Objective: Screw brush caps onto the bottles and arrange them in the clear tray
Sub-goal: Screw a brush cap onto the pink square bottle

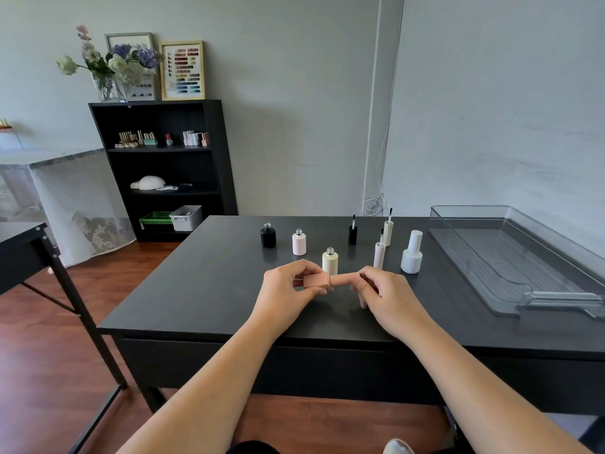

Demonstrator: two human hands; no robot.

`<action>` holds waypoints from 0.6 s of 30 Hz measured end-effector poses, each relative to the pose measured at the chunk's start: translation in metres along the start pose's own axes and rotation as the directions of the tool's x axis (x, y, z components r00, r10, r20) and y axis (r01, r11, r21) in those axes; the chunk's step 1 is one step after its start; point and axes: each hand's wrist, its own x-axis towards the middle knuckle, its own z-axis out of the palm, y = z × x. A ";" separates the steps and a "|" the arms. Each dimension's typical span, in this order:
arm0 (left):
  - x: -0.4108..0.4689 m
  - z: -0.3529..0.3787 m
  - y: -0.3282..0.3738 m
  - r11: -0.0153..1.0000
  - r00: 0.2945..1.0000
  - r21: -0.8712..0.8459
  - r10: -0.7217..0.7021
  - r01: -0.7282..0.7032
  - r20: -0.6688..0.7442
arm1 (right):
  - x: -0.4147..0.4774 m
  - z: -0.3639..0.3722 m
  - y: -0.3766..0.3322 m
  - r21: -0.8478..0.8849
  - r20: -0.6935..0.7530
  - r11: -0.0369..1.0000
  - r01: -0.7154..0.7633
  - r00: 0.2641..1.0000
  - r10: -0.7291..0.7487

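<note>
item: pink bottle (315, 279), held sideways at centre frame above the tabletop (209, 290), left hand (288, 290) gripping its body, right hand (381, 291) closed on its pink cap (343, 278). step judged: screwing on; next calls for tightening, then carrying to the clear tray (523, 267), right of frame.

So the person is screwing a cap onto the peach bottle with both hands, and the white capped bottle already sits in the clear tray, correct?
Not quite. The head view shows the white capped bottle standing on the black table, left of the clear tray, which holds nothing. The rest stands: left hand holds the peach bottle, right hand its cap.
</note>
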 end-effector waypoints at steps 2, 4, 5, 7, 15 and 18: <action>0.001 0.000 -0.001 1.000 1.000 0.001 -0.006 0.006 0.002 | 0.000 0.001 -0.001 0.002 -0.016 1.000 0.011 1.000 -0.011; 0.001 0.000 -0.001 1.000 1.000 -0.005 -0.006 0.006 0.008 | -0.001 0.000 -0.003 0.015 -0.019 0.998 0.065 0.998 -0.065; 0.000 0.000 -0.002 1.000 1.000 -0.009 -0.002 0.002 0.007 | -0.002 -0.001 -0.004 0.005 -0.019 0.995 0.097 0.995 -0.097; 0.000 0.001 -0.001 1.000 1.000 -0.017 0.005 -0.004 0.007 | -0.003 -0.003 -0.005 -0.003 -0.031 0.992 0.128 0.991 -0.128; 0.000 0.004 0.003 1.000 1.000 -0.011 0.007 -0.007 -0.012 | -0.002 -0.001 -0.010 0.005 -0.084 0.996 0.090 0.992 -0.089; 0.001 0.005 0.005 1.000 0.999 0.009 0.018 -0.018 -0.030 | -0.001 0.002 -0.012 0.005 -0.101 0.998 0.057 0.993 -0.057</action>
